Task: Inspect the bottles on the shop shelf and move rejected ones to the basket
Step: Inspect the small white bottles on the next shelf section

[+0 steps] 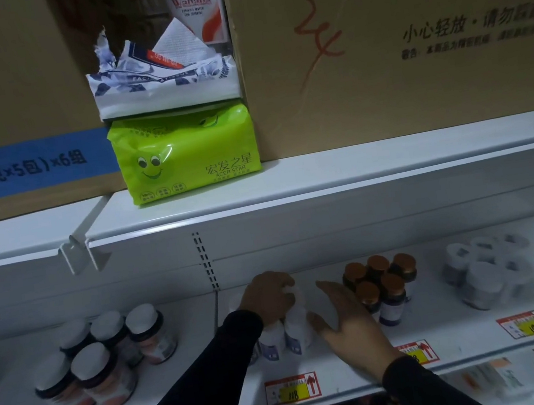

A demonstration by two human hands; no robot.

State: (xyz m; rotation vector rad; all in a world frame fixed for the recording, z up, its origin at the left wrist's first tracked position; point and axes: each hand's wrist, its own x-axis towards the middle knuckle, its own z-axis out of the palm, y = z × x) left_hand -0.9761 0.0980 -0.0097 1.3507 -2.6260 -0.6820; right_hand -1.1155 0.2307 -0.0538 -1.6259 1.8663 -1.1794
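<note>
A cluster of white bottles point(297, 331) with pale labels stands mid-shelf on the white shelf point(450, 324). My left hand point(270, 300) reaches in from below and its fingers curl over the top of a white bottle at the back of the cluster. My right hand point(346, 322) lies beside the cluster on its right, fingers straight, touching the side of a white bottle. No basket is in view.
Dark jars with white lids point(105, 358) stand to the left, brown-capped bottles point(383, 285) just right of my right hand, wrapped white jars point(487, 270) far right. Price tags point(291, 389) line the shelf edge. Above sit tissue packs point(187, 152) between cardboard boxes point(407, 35).
</note>
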